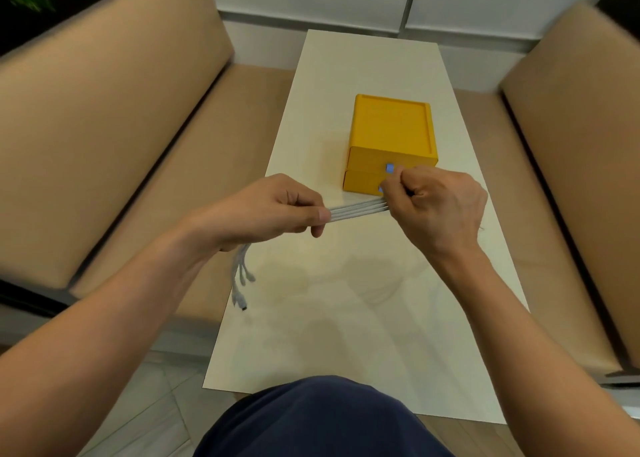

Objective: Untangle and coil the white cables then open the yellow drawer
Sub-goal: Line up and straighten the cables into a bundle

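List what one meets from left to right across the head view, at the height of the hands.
In order: left beige cushion → left hand → white cables → right hand → right beige cushion.

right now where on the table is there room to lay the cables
Bare table from the left hand and right hand to the near edge, and beyond the yellow box. Crowded at the box front, where both hold the cables.

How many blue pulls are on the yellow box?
2. The upper pull is on the box's top drawer front. The lower pull is just below, partly behind the right hand. That hand may hide others.
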Available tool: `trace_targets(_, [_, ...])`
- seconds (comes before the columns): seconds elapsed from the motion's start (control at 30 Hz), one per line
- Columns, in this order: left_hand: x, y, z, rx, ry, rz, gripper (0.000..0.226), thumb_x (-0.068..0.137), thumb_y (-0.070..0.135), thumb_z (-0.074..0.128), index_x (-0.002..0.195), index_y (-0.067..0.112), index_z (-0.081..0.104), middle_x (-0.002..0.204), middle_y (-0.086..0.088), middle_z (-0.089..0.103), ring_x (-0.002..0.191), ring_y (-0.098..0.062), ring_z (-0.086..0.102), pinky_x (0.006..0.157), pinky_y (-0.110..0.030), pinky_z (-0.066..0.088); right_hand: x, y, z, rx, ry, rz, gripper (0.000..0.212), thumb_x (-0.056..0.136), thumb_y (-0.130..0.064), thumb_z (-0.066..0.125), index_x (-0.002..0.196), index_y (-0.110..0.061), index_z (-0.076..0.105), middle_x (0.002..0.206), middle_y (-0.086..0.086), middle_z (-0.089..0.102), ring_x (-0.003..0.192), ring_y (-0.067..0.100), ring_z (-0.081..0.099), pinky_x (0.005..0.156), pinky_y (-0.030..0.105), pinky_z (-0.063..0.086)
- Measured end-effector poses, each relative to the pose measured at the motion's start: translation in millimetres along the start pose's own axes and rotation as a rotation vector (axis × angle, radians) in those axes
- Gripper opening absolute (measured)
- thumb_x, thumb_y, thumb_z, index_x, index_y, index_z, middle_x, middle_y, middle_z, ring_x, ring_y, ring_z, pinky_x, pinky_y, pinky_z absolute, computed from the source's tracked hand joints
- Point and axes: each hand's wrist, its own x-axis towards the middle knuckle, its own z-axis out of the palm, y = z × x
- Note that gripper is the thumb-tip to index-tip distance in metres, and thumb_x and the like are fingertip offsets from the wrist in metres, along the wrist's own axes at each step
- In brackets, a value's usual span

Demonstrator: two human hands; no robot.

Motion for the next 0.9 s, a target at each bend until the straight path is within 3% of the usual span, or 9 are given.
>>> trace_targets(0.1, [-0.3,12.3,2.7,-0.079,0.032,0.111,0.031,0.102,0.022,0.062,0.076,0.008,0.070,0.052,0.012,0.041,0.049,-0.005,0.034,0.049,-0.013,0.027,-0.6,3.2,5.4,-0.006,-0.011,0.053,0.053,0.096,-0.026,0.059,0.052,-0.015,0.032,0.045,0.000,0.032,0.042,0.025,0.033,0.042,0.031,0.028])
trace_targets(0.23, [1.8,18.6,4.8,-0.202,0.029,0.111,0.030,0.099,0.022,0.063,0.074,0.007,0.070,0.054,0.010,0.035,0.049,-0.006,0.026,0.047,-0.014,0.025,2.1,2.4,8.2,-0.003,-0.039,0.085,0.052,0.095,-0.027,0.060,0.051,-0.014,0.035,0.044,0.003,0.034,0.040,0.027,0.035,0.043,0.030,0.027])
trace_targets(0.33, [5.9,6.1,3.0,-0.070,0.133,0.033,0.032,0.100,0.024,0.064,0.073,0.009,0.071,0.055,0.003,0.037,0.048,-0.008,0.028,0.047,-0.016,0.026,-0.9,2.7,3.6,0.046,-0.113,0.139,0.054,0.094,-0.030,0.058,0.049,-0.014,0.032,0.043,0.002,0.030,0.040,0.025,0.034,0.044,0.030,0.026])
trace_targets(0.4, [10.8,-3.3,6.2,0.080,0.215,-0.052,0.034,0.100,0.031,0.064,0.071,0.016,0.072,0.055,-0.001,0.040,0.048,-0.012,0.030,0.048,-0.023,0.027,-3.3,-5.6,-2.6,0.203,-0.174,0.164,0.052,0.090,-0.031,0.054,0.047,-0.019,0.027,0.042,0.000,0.027,0.040,0.020,0.030,0.042,0.035,0.028])
trace_targets(0.47, [16.8,-7.5,12.3,0.192,0.269,-0.113,0.034,0.100,0.035,0.062,0.071,0.019,0.070,0.048,0.008,0.043,0.044,-0.010,0.034,0.048,-0.026,0.030,-1.8,-17.2,-11.0,0.374,-0.208,0.195,0.048,0.086,-0.030,0.052,0.046,-0.021,0.027,0.042,-0.001,0.025,0.041,0.015,0.027,0.042,0.038,0.030])
trace_targets(0.57, [21.6,-0.7,17.0,0.263,0.322,-0.082,0.035,0.101,0.035,0.059,0.070,0.021,0.067,0.046,0.014,0.049,0.045,-0.009,0.041,0.048,-0.026,0.032,3.2,-27.0,-20.9,0.525,-0.169,0.212,0.046,0.086,-0.021,0.056,0.046,-0.018,0.034,0.043,-0.001,0.024,0.043,0.012,0.025,0.041,0.040,0.029])
trace_targets(0.7, [16.9,6.5,6.7,0.290,0.343,-0.027,0.034,0.101,0.034,0.059,0.072,0.018,0.068,0.049,0.015,0.051,0.050,-0.008,0.042,0.050,-0.027,0.032,8.7,-22.6,-26.6,0.543,-0.160,0.220,0.053,0.094,-0.020,0.060,0.047,-0.013,0.037,0.044,0.001,0.028,0.042,0.013,0.026,0.043,0.043,0.032])
trace_targets(0.8, [6.4,4.5,-8.9,0.017,0.275,0.014,0.034,0.099,0.031,0.066,0.069,0.017,0.071,0.054,0.010,0.046,0.054,-0.006,0.038,0.053,-0.022,0.031,13.4,-15.3,-36.3,0.599,-0.324,0.241,0.060,0.100,-0.044,0.064,0.049,-0.015,0.051,0.044,-0.002,0.041,0.044,0.018,0.039,0.048,0.042,0.036])
trace_targets(0.9, [-4.4,2.7,-21.1,-0.256,0.168,0.016,0.028,0.088,0.032,0.068,0.066,0.015,0.072,0.056,0.007,0.037,0.053,-0.009,0.028,0.047,-0.018,0.022,18.1,-15.8,-49.2,0.645,-0.553,0.193,0.031,0.093,-0.054,0.066,0.069,-0.035,0.073,0.052,-0.009,0.046,0.051,0.011,0.040,0.054,0.034,0.030])
